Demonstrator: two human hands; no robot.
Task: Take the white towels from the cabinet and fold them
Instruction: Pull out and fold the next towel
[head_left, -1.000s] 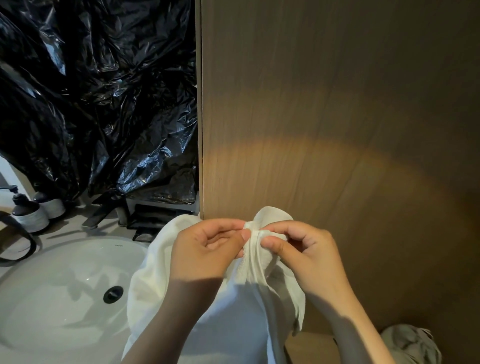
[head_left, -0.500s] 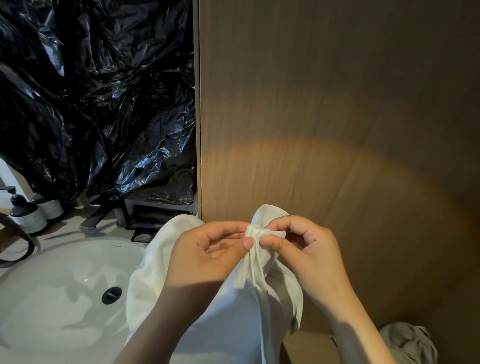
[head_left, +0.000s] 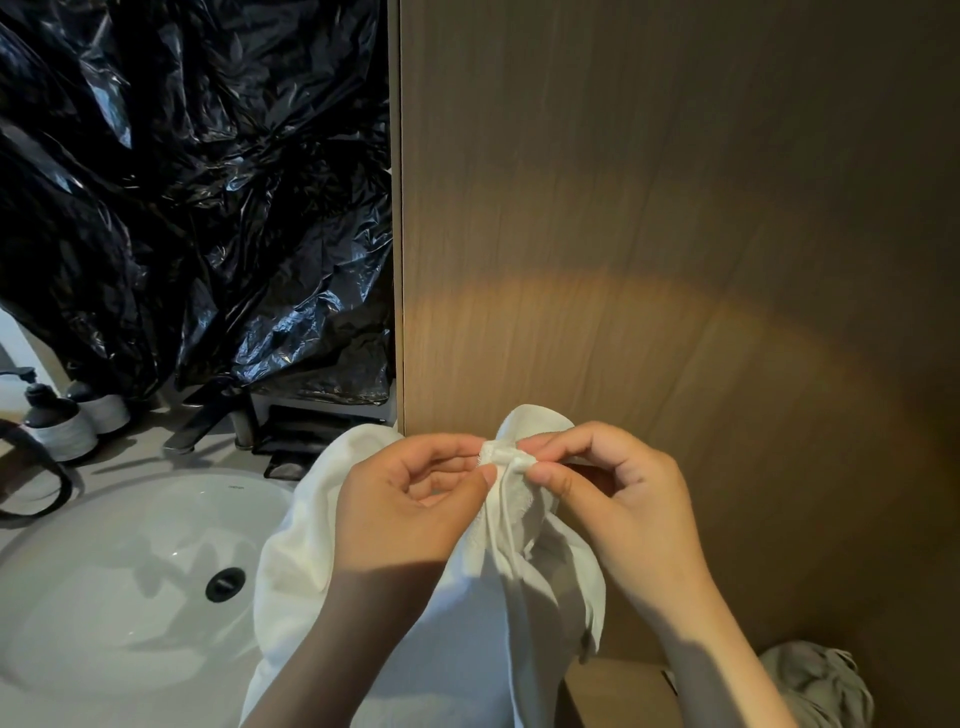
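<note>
Though the wood-grain panel (head_left: 675, 208) fills most of the view, flat, matt and lit by a warm arc, the work goes on low in front of it. Left of it hangs crumpled black plastic (head_left: 182, 182), glossy and sharply creased, above a smooth white sink (head_left: 104, 613), round-bowled and hard.

The towel (head_left: 296, 561) is already in hand. It hangs before the panel's lower part, just right of the sink, a soft white cloth falling in long folds out of the bottom of the frame. The left hand (head_left: 405, 514) and right hand (head_left: 623, 504) meet at its top. Each pinches the cloth between thumb and forefinger with the other fingers loosely curled, and the tips of the two hands nearly touch. Between them sits a small bunched bit with a stitched hem, probably two corners brought together, though the bunching hides which edges they are.

I judge the folding to be at its first step, with corners being matched for a halving fold. The next move calls for a firm pinch on the paired corners and a shake or a spreading of the hands so the limp cloth hangs flat. It also needs some level place to lay it. Thin and floppy, the cloth will likely sag and slip out of line if held loosely.
</note>
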